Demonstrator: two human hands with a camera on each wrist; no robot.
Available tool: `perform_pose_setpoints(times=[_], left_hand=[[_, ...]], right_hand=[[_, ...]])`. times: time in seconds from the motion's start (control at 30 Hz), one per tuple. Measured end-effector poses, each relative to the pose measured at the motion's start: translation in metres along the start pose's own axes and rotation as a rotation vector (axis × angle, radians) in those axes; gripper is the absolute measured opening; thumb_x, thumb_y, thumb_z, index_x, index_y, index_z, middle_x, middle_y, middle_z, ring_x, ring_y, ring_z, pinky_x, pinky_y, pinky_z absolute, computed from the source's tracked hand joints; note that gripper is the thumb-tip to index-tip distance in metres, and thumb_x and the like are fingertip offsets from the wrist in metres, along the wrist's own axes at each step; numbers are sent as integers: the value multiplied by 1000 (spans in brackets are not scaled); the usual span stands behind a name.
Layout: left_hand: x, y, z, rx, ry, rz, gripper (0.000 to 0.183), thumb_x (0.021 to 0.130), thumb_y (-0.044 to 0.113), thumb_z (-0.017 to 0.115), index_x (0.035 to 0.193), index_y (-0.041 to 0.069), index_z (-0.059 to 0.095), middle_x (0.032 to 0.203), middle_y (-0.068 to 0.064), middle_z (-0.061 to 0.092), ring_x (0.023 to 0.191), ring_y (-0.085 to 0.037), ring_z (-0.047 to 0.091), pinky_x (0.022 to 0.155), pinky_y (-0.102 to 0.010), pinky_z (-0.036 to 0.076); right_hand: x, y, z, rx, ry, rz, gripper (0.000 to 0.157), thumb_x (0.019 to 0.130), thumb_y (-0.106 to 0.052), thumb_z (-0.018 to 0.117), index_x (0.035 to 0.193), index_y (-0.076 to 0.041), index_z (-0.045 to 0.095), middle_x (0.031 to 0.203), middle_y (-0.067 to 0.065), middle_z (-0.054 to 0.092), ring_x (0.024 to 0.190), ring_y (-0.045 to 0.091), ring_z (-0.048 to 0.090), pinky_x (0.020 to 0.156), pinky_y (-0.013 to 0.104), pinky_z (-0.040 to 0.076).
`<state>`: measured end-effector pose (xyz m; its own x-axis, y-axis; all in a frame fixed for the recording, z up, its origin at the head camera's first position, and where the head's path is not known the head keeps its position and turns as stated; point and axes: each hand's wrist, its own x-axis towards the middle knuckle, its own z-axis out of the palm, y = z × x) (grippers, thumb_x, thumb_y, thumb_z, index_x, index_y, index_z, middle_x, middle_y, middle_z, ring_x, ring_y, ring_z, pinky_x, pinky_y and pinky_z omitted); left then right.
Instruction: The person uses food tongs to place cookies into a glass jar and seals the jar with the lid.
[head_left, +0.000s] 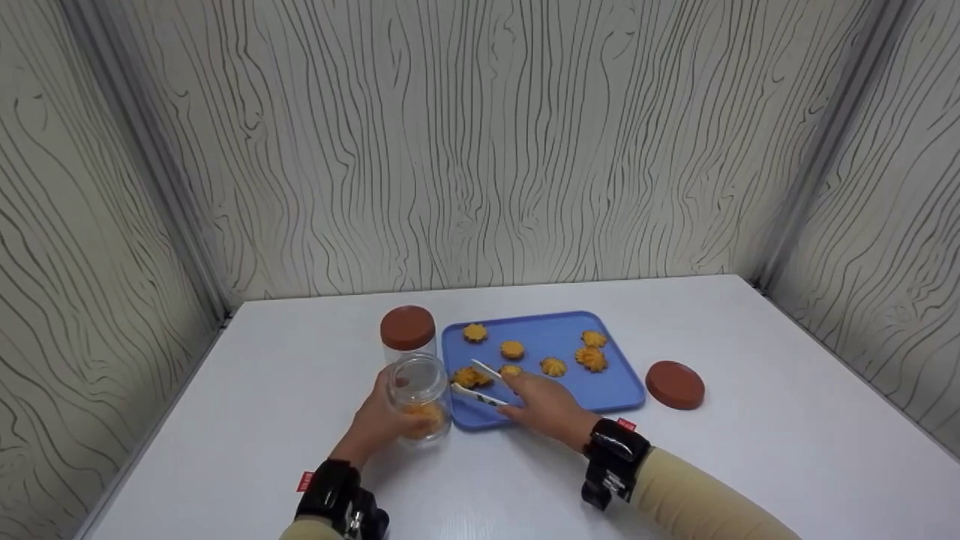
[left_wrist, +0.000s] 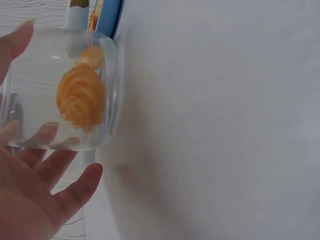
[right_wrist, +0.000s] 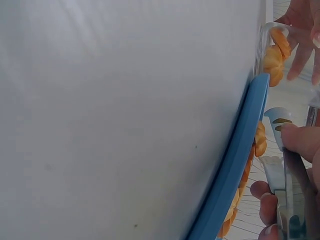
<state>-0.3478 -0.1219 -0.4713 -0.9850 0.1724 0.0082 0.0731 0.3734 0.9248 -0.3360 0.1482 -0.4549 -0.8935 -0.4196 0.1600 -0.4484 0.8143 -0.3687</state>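
Note:
My left hand [head_left: 375,421] grips an open, clear jar [head_left: 418,381] beside the tray's left edge, fingers and thumb around its wall. Inside, ridged golden cookies [left_wrist: 81,97] lie at the bottom. My right hand [head_left: 551,411] holds white tongs [head_left: 487,398] over the left part of a blue tray [head_left: 536,335]. The tongs' arms stand spread, their tips on two sides of some golden cookies [head_left: 466,377] near the tray's left rim. In the right wrist view, thumb and fingers press the tongs from opposite sides.
Behind the held jar stands a second jar with a brown lid [head_left: 408,328]. Another brown lid [head_left: 675,385] lies on the white table [head_left: 300,360] right of the tray. Several cookies [head_left: 553,367] are spread over the tray. Wood-patterned panels [head_left: 465,150] wall in the back and sides.

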Motion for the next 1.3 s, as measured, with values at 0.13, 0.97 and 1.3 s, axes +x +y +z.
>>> perform_pose_setpoints(times=[0.13, 0.97, 1.3], left_hand=[[-1, 0, 0, -1, -6, 7, 106, 66, 22, 91, 148, 3, 25, 138, -20, 47, 127, -38, 43, 105, -58, 33], [-2, -1, -1, -2, -1, 25, 103, 66, 18, 90, 146, 2, 28, 137, -21, 48, 126, -38, 44, 105, -57, 33], [-3, 0, 0, -7, -10, 17, 105, 68, 19, 90, 147, -1, 24, 138, -23, 46, 128, -40, 42, 107, -57, 31]], right_hand=[[1, -1, 2, -10, 6, -4, 39, 91, -22, 69, 119, 3, 60, 86, 6, 60, 72, 13, 49, 61, 32, 43], [8, 1, 8, -34, 21, -13, 33, 93, -17, 66, 118, 3, 59, 93, 12, 64, 81, 23, 61, 70, 38, 53], [1, -1, 4, -33, 60, -84, 41, 92, -12, 66, 125, 10, 54, 102, 20, 65, 93, 31, 64, 78, 42, 54]])
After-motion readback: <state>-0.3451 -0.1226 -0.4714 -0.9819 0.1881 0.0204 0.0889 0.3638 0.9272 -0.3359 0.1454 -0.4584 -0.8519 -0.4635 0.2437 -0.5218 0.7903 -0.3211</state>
